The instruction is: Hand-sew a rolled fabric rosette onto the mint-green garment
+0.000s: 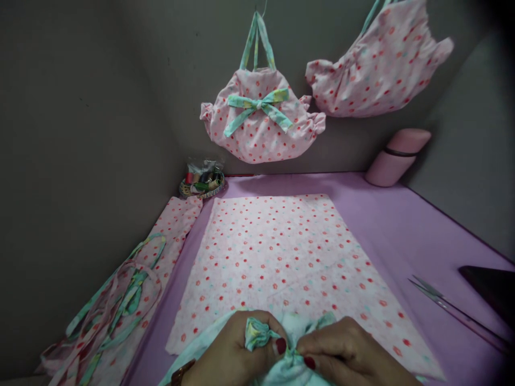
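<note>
My left hand (235,348) is closed on a mint-green fabric (295,375) at the bottom middle, its thumb pressed against a gathered spot. A scrunched green-and-yellow end (256,333) of cloth pokes out between its thumb and fingers. My right hand (348,348) pinches the same gathered spot from the other side, thumb and forefinger together. The fingertips of both hands nearly meet there. Whether a needle or thread is between them I cannot make out. Under the hands lies a flat pink cloth with red dots (273,252).
A pink dotted bag with a green bow (261,128) and a second dotted bag (374,69) hang at the back. On the purple tabletop (362,214) are scissors (438,300), a pink bottle (396,158), a thread basket (203,185) and a dark object (491,289). Fabric strips (120,300) lie left.
</note>
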Available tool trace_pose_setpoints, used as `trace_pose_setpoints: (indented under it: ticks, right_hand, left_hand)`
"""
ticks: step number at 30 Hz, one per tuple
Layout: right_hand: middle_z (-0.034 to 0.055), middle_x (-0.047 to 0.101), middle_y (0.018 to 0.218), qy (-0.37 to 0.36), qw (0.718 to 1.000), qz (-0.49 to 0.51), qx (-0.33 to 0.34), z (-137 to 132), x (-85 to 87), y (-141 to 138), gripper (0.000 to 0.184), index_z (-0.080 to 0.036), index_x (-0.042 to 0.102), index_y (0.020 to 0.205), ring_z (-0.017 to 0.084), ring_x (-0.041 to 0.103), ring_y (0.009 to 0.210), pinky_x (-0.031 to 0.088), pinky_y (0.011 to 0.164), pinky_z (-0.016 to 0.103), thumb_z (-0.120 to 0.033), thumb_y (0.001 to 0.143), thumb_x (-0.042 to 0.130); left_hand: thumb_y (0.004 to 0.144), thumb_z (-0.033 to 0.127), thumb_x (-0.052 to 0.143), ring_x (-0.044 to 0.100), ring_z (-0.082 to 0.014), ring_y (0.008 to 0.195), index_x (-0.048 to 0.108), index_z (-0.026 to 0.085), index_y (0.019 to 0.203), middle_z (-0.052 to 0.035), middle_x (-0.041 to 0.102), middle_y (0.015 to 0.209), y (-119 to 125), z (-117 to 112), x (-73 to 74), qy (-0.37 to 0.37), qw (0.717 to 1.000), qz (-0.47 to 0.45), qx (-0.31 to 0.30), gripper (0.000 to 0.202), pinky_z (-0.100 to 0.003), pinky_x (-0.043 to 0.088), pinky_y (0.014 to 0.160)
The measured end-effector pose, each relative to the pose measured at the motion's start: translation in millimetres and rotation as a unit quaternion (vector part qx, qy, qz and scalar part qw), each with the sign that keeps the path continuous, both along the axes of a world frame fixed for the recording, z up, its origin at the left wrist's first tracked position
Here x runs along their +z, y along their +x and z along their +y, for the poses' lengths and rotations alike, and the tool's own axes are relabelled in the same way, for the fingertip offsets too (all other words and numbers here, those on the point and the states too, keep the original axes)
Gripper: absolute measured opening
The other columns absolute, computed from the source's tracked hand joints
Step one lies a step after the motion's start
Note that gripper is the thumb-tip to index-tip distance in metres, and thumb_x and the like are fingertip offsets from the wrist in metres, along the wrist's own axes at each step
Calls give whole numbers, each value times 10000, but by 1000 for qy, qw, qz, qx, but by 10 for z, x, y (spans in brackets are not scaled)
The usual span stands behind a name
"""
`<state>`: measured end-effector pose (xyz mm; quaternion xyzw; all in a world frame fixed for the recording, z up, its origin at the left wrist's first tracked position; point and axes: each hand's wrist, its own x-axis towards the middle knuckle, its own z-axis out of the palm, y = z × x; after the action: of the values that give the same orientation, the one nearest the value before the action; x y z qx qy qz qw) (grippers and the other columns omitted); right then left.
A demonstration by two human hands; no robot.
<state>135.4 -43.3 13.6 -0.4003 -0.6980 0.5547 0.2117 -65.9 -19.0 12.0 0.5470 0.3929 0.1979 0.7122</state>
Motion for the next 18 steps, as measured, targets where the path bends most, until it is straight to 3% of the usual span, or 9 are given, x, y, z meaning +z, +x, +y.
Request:
trace_pose_setpoints:
  ticks: [9,15,18]
  right_hand:
    - [-61,283,532,14,1000,14,8,-14,-88,-40,402,-191,309,551,83,309,480,241,464,218,-379,898,388]
    - [-52,312,550,36,999,30,-17,-55,-165,-102,359,-197,325,588,88,332,495,251,475,218,-364,904,360]
    - [-54,305,555,42,997,21,-58,-41,-169,-138,358,-193,350,580,88,333,506,266,484,209,-352,899,383]
  left_hand:
    - [733,558,574,341,-84,536,587,136,711,32,434,599,34,30,52,12,999,9,-31,422,-198,283,513]
    - [707,562,603,353,-80,528,580,125,708,27,453,593,34,30,10,-8,1000,22,-21,437,-195,283,510]
    - [724,526,612,385,-86,569,560,127,745,22,468,629,38,23,-45,-32,999,-5,16,403,-198,308,541]
